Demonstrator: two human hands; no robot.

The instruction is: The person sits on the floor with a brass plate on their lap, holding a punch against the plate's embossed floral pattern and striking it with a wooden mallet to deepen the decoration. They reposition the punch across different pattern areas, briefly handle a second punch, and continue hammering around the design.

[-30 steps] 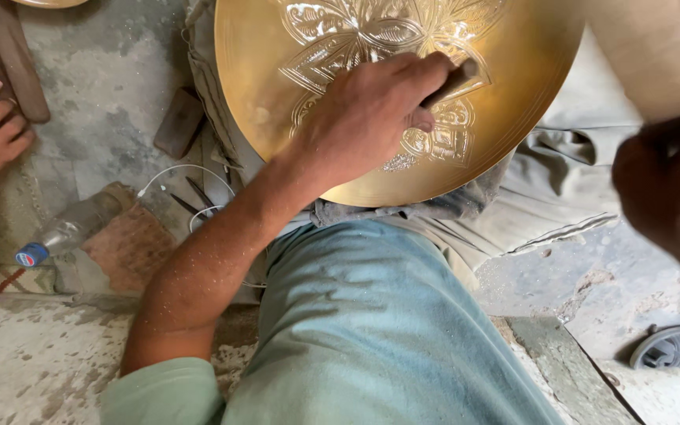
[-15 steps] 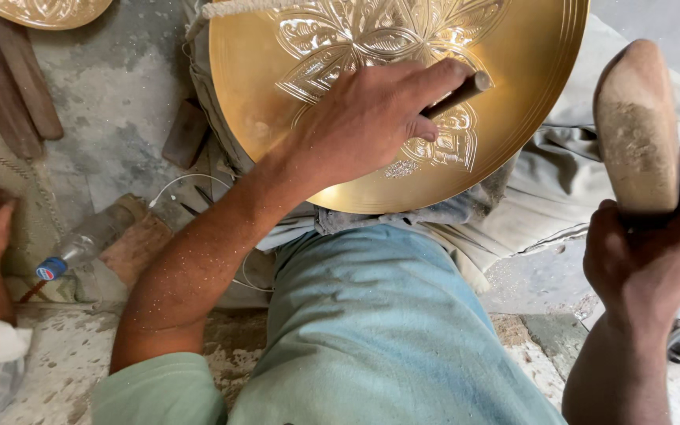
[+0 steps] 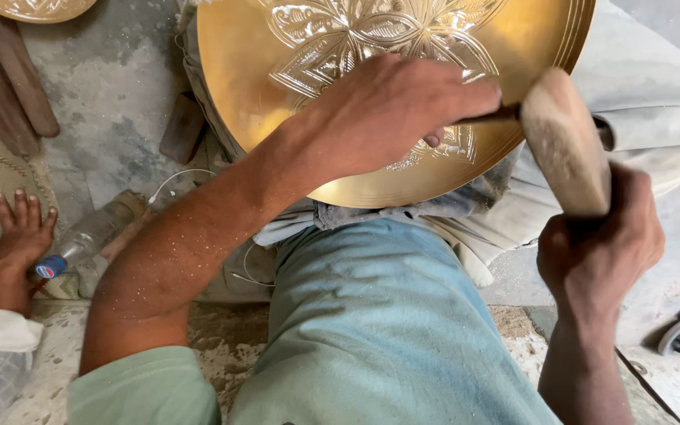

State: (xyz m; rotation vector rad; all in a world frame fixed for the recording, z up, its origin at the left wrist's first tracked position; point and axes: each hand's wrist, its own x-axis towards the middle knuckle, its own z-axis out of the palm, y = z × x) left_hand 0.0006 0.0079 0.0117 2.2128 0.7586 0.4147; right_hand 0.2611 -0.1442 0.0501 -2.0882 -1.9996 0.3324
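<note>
A large round brass plate with an engraved flower pattern rests tilted on my lap. My left hand lies on the plate and grips a thin dark chisel whose end sticks out to the right. My right hand holds a wooden mallet by its lower end; the mallet's head touches the chisel's end. Fine metal dust speckles my left forearm.
Another person's hand rests at the left edge near a clear plastic bottle with a blue cap. Wooden pieces and another brass plate's rim lie upper left. A white cable runs on the dusty concrete floor.
My right hand has swung the mallet from the raised position at the right down and left onto the chisel's end. The view has shifted closer to the plate.
</note>
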